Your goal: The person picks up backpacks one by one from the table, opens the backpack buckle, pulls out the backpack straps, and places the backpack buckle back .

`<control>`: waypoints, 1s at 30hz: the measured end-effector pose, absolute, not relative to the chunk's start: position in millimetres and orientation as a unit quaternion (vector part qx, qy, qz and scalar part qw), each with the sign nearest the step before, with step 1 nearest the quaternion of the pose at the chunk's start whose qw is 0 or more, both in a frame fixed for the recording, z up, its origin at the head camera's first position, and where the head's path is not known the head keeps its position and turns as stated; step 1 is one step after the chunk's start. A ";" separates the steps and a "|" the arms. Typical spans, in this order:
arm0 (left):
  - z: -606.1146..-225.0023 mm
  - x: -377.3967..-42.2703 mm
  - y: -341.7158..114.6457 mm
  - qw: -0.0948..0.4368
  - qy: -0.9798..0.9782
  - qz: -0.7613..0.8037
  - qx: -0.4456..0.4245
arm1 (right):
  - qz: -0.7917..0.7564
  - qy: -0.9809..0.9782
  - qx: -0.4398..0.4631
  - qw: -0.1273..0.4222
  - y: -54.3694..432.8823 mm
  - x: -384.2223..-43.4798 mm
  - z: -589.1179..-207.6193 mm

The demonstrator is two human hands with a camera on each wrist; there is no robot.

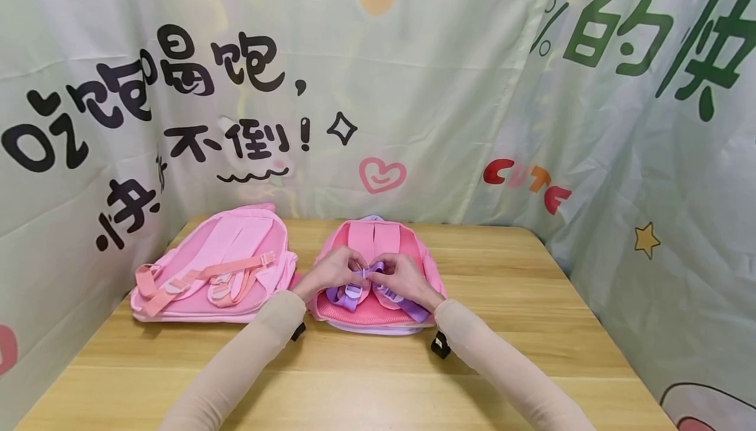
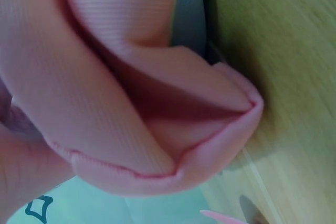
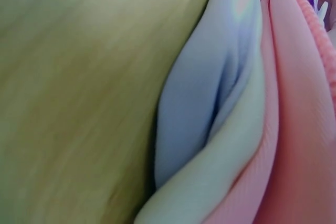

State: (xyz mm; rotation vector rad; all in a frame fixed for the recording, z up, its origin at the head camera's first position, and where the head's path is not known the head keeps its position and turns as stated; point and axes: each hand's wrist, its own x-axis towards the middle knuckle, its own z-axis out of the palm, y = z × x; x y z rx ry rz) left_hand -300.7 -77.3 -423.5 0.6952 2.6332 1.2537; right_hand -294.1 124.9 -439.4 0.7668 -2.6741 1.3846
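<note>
A pink backpack lies on the table with its shoulder-strap side up. Above its middle, my left hand and right hand meet, fingertips almost together. Between them they pinch a purple strap with a small white clip piece on it; the fingers partly cover it. More purple webbing, threaded through a white buckle, hangs below the left hand. In the left wrist view, folded pink fabric of the bag fills most of the picture. The bag's lilac and pink side shows in the right wrist view.
To the left lies a second, lighter pink backpack with peach straps across it. Black bands circle both wrists, with a black wrist mount under the right one. Printed curtains hang around the wooden table.
</note>
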 end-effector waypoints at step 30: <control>-428.0 -302.6 -78.3 0.085 0.877 0.435 0.186 | 0.421 -0.863 0.280 0.001 131.4 -299.1 -442.1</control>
